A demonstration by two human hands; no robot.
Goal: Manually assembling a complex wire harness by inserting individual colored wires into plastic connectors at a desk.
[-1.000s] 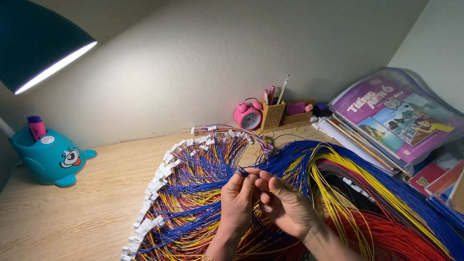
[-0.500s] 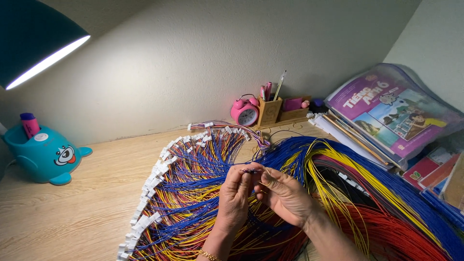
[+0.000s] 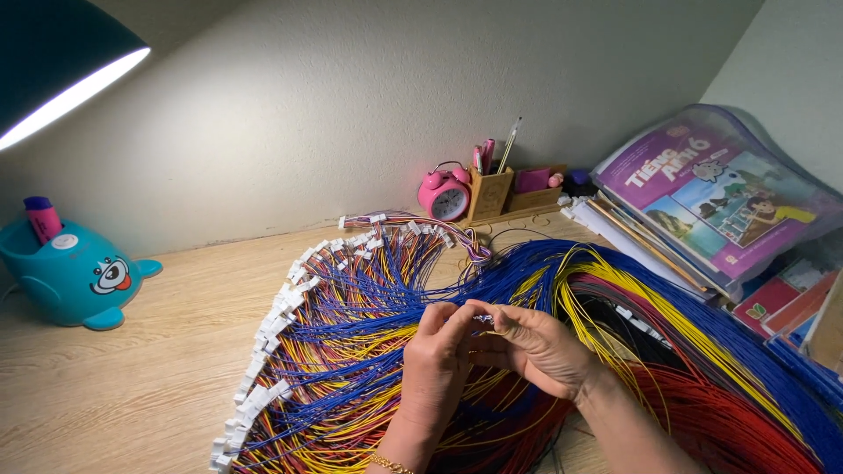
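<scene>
Blue, yellow and red wires (image 3: 369,369) fan across the pale wood bench (image 3: 149,386), and I work at the middle of them. My left hand (image 3: 436,364) and right hand (image 3: 536,347) meet just above the fan, fingers (image 3: 481,309) of both pinched together on something small and pale with a thin wire running to it; it looks like one of the white plugs (image 3: 263,351), though it is too small to be sure. My other fingers are curled in, not spread. Finished wires lie to the left, their plugs lined up along the outer rim of the fan from near left to the far middle. Loose wires (image 3: 702,386) lie in a thicker heap to my right. I judge that I am seating a wire end into its plug, with both hands needed close and steady; the next move would call for a firm, straight push and a careful lay-down onto the fan so the order holds. At the far right leans a stack of books (image 3: 711,202) in a clear cover, the top one purple with a picture of a green landscape. Far middle stand a pink clock (image 3: 445,195) and a wooden pen holder (image 3: 492,189). At far left sits a teal whale-shaped holder (image 3: 75,272) under the lamp (image 3: 61,61).
</scene>
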